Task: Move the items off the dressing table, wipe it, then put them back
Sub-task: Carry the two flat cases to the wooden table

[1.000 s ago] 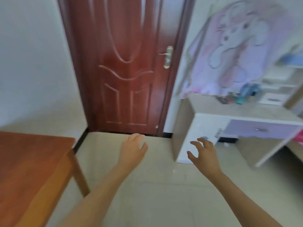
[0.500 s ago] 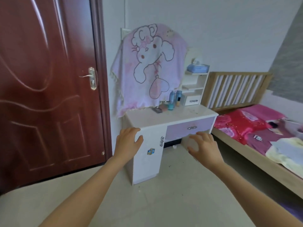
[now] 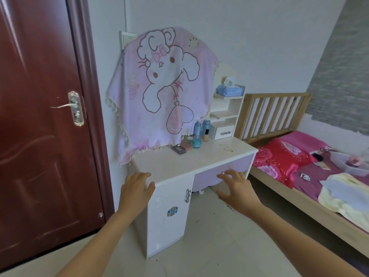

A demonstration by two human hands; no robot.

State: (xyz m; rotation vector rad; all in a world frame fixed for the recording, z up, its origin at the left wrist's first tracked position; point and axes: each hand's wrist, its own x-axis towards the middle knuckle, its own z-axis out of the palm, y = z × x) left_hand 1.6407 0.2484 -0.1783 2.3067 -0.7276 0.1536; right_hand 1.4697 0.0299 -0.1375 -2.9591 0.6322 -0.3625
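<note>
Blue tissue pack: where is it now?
Head view, right of centre: the blue tissue pack tops the white shelf unit at the dressing table's back right, beside the wooden headboard.

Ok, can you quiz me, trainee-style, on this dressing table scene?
1. True or false: the left hand and the right hand hold nothing.
2. The blue bottles stand on the dressing table: A) at its front edge, B) at the back beside the small drawer, C) at its front left corner.
3. Fill in: the tissue pack lies on the ___ shelf of the shelf rack.
Key: 1 true; 2 B; 3 top.
</note>
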